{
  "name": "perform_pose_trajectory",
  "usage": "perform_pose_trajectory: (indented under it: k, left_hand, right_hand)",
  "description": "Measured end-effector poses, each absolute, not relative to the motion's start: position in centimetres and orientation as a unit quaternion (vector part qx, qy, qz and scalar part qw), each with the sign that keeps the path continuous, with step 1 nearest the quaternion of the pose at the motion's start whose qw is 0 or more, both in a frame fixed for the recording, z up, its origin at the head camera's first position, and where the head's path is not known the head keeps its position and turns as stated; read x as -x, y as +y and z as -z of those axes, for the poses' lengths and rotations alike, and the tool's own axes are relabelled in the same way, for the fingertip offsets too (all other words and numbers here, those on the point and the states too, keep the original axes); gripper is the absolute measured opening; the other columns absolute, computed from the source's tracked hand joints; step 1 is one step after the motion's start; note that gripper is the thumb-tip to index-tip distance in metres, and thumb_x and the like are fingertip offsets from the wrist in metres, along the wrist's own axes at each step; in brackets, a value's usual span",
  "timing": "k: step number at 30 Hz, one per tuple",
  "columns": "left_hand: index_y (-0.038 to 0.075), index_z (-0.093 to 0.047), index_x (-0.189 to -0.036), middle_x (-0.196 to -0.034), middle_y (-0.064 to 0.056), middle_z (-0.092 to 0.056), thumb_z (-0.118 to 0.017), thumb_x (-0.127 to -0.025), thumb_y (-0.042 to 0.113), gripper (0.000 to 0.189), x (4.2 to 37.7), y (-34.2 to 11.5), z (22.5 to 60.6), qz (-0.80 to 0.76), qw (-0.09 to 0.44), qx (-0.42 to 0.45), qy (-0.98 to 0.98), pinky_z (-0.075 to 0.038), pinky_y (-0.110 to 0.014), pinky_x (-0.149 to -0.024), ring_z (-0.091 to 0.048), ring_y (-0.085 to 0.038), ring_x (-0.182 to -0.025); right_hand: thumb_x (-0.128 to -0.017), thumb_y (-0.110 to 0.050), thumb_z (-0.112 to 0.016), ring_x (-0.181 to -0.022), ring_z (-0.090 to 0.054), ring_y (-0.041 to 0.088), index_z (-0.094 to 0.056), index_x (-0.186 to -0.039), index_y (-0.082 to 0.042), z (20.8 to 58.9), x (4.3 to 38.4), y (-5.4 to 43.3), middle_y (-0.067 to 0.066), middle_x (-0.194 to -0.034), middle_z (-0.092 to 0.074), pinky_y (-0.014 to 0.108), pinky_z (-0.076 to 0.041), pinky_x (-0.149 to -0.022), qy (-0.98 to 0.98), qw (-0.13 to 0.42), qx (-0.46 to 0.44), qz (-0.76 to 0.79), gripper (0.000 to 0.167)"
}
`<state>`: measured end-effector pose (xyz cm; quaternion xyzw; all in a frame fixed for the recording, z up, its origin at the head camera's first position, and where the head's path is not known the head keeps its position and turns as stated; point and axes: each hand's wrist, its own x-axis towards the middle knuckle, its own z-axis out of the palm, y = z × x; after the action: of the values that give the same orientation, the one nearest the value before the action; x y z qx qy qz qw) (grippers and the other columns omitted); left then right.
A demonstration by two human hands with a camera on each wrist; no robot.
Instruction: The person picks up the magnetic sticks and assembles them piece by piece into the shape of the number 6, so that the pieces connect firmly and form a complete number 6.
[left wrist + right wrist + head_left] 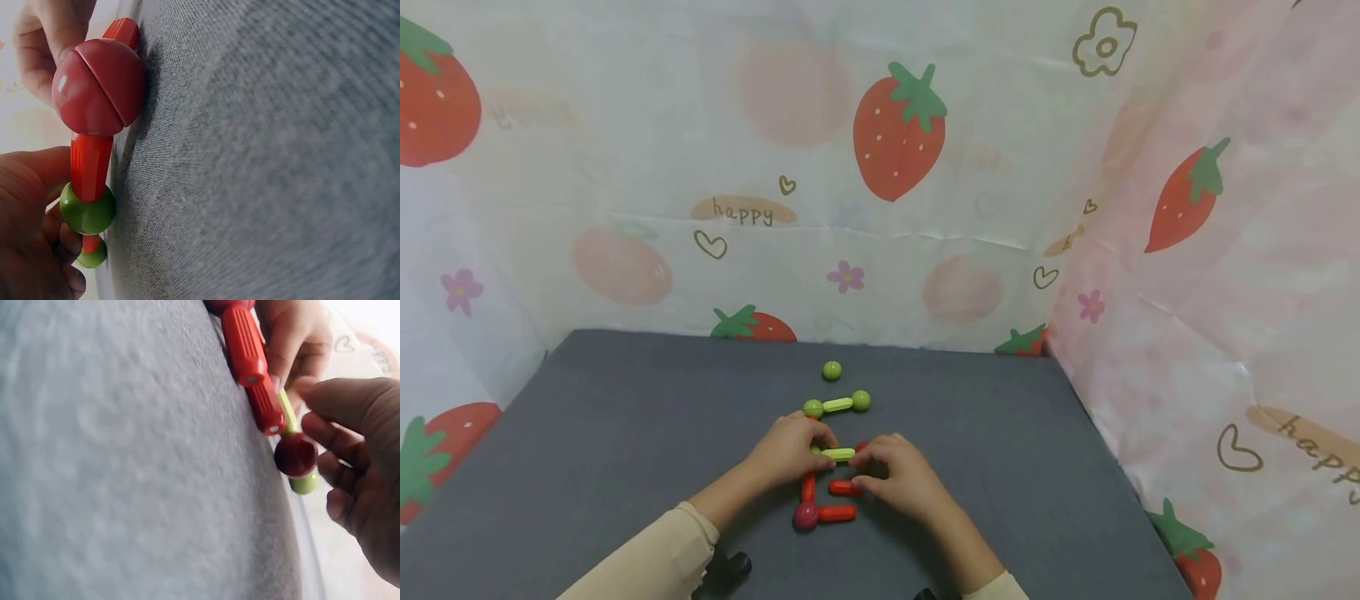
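Observation:
My left hand (793, 450) pinches a green ball (87, 209) partway along a red rod-and-ball toy frame, its thumb and finger beside the pale green rod (838, 455). At that rod's right end is a dark red ball (297, 454). My right hand (901, 479) curls its fingers at this ball, while the thumb stands a little apart, close to a short red rod (844, 487). A bigger dark red ball (806, 515) forms the near corner, with another red rod (837, 513) sticking out to the right. The fingers partly hide the joints.
Farther back, a pale green rod (837, 405) links the green ball (813, 408) and a second green ball (861, 400). One loose green ball (832, 370) lies beyond. Strawberry-print cloth (895, 275) rises behind the grey tabletop (647, 400). A black object (740, 566) sits by the left sleeve.

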<state>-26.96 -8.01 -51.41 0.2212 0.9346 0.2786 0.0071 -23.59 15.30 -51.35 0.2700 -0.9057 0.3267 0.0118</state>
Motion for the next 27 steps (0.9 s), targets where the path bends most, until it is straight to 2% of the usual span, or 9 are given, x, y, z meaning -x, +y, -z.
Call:
perform_pose_trajectory:
  k: [11, 27]
  left_hand:
    - [0.028, -0.08, -0.091, -0.082, 0.019, -0.07, -0.089, -0.079, 0.026, 0.015, 26.8, -8.0, 51.4, -0.279, 0.004, -0.217, 0.935, -0.041, -0.043, -0.088, -0.053, -0.011, -0.086]
    - [0.028, -0.08, -0.091, -0.082, 0.019, -0.071, -0.089, -0.079, 0.026, 0.015, 27.0, -8.0, 51.3, -0.283, 0.006, -0.212, 0.935, -0.041, -0.042, -0.087, -0.053, -0.011, -0.087]
  right_hand:
    - [-0.086, -0.035, -0.084, -0.094, -0.055, 0.006, -0.079, -0.102, -0.029, 51.7, 23.3, 14.5, -0.019, -0.093, -0.067, 0.028, -0.049, -0.083, -0.92, -0.027, -0.271, -0.282, 0.018]
    - [-0.085, -0.031, -0.085, -0.09, -0.056, 0.004, -0.079, -0.098, -0.027, 51.6, 22.9, 14.1, -0.02, -0.09, -0.068, 0.028, -0.049, -0.08, -0.929, -0.035, -0.252, -0.267, 0.015]
